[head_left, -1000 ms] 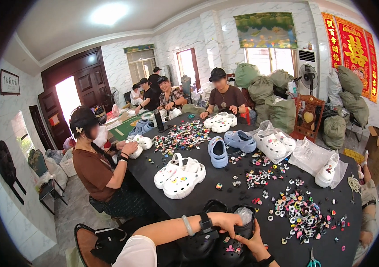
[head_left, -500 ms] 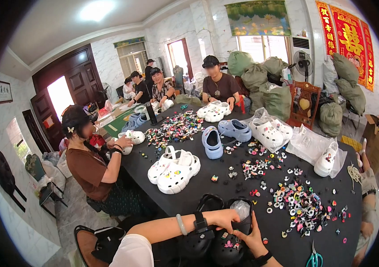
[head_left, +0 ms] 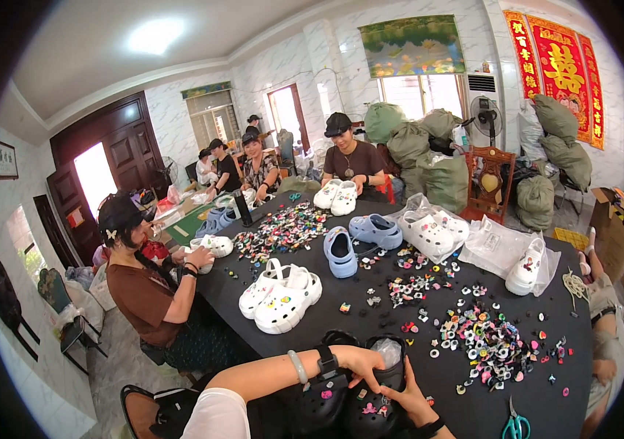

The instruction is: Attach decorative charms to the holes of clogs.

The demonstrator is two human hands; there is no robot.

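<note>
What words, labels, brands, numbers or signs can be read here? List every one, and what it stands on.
Red rectangular wall hangings: large gold characters, legible, wording not copied here.
White dark-framed wall panel: dark characters, too small to read.
Flattened clear plastic bag: faint marks, too blurred to read.
Red paper on the dark wooden door: too blurred to read.
Black perforated clog: no lettering discernible.

Scissors (head_left: 514, 419) lie right of the nearest clogs (head_left: 375, 424).
</note>
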